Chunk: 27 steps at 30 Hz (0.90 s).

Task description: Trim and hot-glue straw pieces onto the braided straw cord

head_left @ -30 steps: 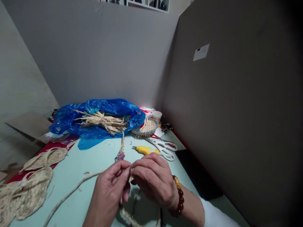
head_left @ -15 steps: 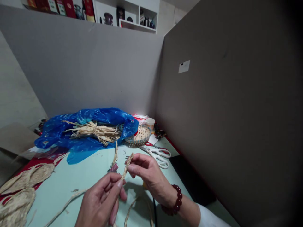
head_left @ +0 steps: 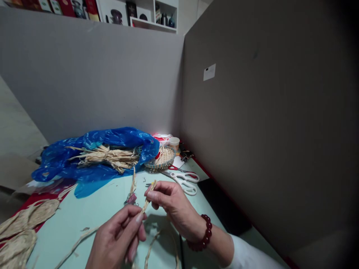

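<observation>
My left hand [head_left: 117,239] and my right hand [head_left: 171,205] both pinch one thin twisted straw strand [head_left: 148,197] above the pale green table [head_left: 98,209]. The right hand, with a dark red bead bracelet [head_left: 200,239] on its wrist, holds the strand's upper end. The left hand grips it lower down. A braided straw cord [head_left: 75,244] trails left across the table, and another loop [head_left: 157,243] lies under my hands. A straw piece with a purple clip [head_left: 131,196] lies just beyond my fingers.
A blue plastic bag [head_left: 92,157] holds a tied bundle of dried husks [head_left: 103,157]. A small woven basket [head_left: 162,157], a white cup [head_left: 174,142] and white-handled scissors [head_left: 183,181] lie at the back right. Woven straw mats [head_left: 22,224] sit at the left. Grey partitions enclose the table.
My hands have come apart, drawing the strand out between them: the right rose, the left dropped. The view shifted left and up; the yellow tool is now hidden behind my right hand.
</observation>
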Tool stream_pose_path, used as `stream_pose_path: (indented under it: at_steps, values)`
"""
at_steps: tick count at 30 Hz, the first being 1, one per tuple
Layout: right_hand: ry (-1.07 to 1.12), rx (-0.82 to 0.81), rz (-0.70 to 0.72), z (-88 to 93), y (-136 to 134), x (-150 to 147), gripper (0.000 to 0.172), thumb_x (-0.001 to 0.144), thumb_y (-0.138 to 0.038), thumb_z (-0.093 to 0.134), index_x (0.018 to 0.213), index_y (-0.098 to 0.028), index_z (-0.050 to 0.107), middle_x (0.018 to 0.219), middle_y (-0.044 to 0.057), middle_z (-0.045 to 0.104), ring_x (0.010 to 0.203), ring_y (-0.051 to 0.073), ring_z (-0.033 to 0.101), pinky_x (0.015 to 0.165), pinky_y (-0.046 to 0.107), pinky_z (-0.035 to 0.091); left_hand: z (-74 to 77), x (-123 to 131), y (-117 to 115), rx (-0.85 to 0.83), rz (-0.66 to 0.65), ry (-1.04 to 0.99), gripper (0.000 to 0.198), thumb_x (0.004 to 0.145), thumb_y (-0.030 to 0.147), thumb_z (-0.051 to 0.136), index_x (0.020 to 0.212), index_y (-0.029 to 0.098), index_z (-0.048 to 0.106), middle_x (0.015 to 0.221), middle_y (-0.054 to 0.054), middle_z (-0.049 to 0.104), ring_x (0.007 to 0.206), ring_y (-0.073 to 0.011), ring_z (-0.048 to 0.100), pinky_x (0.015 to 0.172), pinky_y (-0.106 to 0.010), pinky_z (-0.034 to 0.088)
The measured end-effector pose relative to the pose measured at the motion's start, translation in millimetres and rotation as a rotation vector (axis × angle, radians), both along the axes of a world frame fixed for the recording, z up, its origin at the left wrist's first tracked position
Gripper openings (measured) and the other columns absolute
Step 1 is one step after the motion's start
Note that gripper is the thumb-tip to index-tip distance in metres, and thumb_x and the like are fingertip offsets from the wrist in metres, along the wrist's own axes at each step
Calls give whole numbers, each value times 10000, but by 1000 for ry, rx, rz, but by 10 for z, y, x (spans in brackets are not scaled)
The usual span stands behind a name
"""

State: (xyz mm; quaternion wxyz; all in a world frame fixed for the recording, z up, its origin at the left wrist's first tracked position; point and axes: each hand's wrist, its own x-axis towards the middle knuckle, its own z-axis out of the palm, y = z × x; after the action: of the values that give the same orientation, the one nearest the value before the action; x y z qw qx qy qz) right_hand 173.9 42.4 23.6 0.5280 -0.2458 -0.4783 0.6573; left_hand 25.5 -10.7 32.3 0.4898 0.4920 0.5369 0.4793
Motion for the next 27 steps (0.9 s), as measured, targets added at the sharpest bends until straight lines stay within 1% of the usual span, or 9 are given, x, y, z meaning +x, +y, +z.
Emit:
stream_pose_path:
  at_steps: [4, 6, 9, 11, 15, 18, 22, 25, 27]
  values:
    - [15, -10, -26, 12, 46, 35, 168, 781, -288, 765, 748, -138, 699, 697, -15, 586, 596, 85, 422, 598, 231, 323, 26, -6, 29, -148, -24, -173, 375, 700, 540, 748, 732, 169, 701, 513, 19, 588, 440, -62, 432, 466, -158, 338]
    - [24, -11, -28, 20, 66, 53, 177, 782, -295, 759, 745, -138, 685, 692, -20, 567, 592, 81, 415, 600, 231, 319, 24, -8, 40, -156, -43, -187, 354, 705, 523, 750, 724, 173, 706, 534, 11, 611, 468, -75, 475, 507, -167, 381]
    - [22, -6, -40, 29, 83, 75, 194, 791, -307, 748, 745, -141, 660, 714, -14, 574, 600, 83, 419, 589, 231, 304, 9, -6, 52, -79, -41, -81, 342, 705, 526, 749, 704, 188, 697, 578, 6, 650, 491, -99, 525, 540, -195, 420]
    - [12, 3, -62, 38, 88, 85, 207, 781, -311, 759, 737, -145, 643, 706, -16, 579, 600, 86, 424, 571, 232, 287, 9, 1, 51, -15, 6, -20, 345, 675, 532, 769, 728, 198, 705, 610, 6, 679, 499, -110, 542, 548, -208, 440]
    - [8, 36, -86, 87, 81, 94, 219, 748, -314, 779, 718, -153, 633, 656, -35, 562, 584, 89, 418, 573, 234, 304, 42, 14, 31, 69, 123, 5, 386, 613, 549, 806, 764, 204, 724, 578, 18, 675, 469, -122, 542, 488, -217, 443]
    - [8, 61, -84, 129, 64, 95, 243, 740, -337, 787, 698, -159, 628, 615, -46, 542, 570, 90, 411, 567, 234, 312, 46, 12, 18, 104, 140, -1, 355, 637, 525, 801, 770, 202, 736, 581, 10, 678, 468, -128, 543, 473, -219, 444]
    - [-8, 78, -98, 130, 49, 94, 258, 733, -330, 800, 669, -166, 611, 576, -57, 531, 541, 84, 391, 542, 234, 303, 10, 23, 16, 71, 67, -31, 303, 700, 496, 767, 754, 201, 721, 599, 2, 675, 446, -108, 542, 479, -200, 444]
    - [-21, 67, -112, 102, 56, 92, 274, 746, -335, 795, 666, -169, 592, 576, -57, 534, 533, 81, 392, 535, 230, 304, -9, 47, 21, -55, -59, -99, 296, 752, 490, 730, 738, 199, 677, 559, 17, 635, 351, -54, 456, 387, -161, 340]
    - [-32, 48, -127, 87, 65, 91, 297, 751, -355, 791, 663, -171, 575, 575, -59, 526, 528, 79, 385, 527, 227, 298, -14, 55, 31, -152, -142, -175, 320, 750, 504, 732, 749, 192, 662, 544, 16, 629, 313, -23, 385, 353, -140, 260]
